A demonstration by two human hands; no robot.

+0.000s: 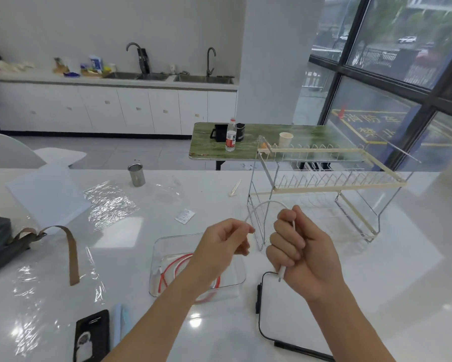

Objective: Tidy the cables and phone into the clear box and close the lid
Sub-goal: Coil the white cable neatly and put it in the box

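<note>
A white cable [268,203] arcs in the air between my two hands. My left hand [221,244] pinches one part of it, and my right hand [296,246] grips folded loops of it, with a white plug sticking out below the fist. Under my left forearm the clear box [158,259] stands open on the white table, a red cable [179,265] coiled inside it. A black cable [261,322] lies looped on the table to the box's right. At the near left the black phone [92,335] lies flat.
A metal dish rack [324,194] stands just behind my hands. A dark bag with a brown strap [72,257] lies at the left, crinkled clear film [110,202] beyond it. A steel cup [136,175], a small packet [185,216] and paper sheets [47,194] sit farther back.
</note>
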